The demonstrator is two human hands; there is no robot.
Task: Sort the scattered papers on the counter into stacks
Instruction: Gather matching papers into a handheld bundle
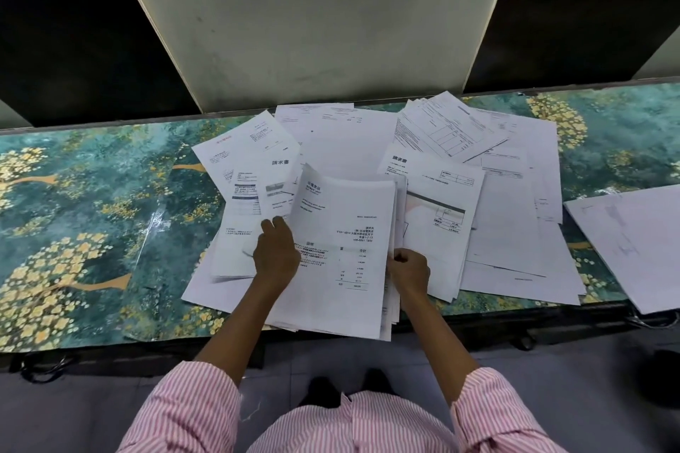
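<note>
Many white printed sheets lie scattered and overlapping across the middle of the counter. A thick bundle of papers is lifted and tilted above them, its lower end past the counter's front edge. My left hand holds the bundle's left edge, fingers curled over it. My right hand grips the bundle's right edge. A separate flat stack of papers lies at the far right of the counter.
The counter has a teal cover with yellow flowers; its left part holds no papers. A pale pillar rises behind the pile between dark openings. Cables hang under the front edge. Grey floor lies below.
</note>
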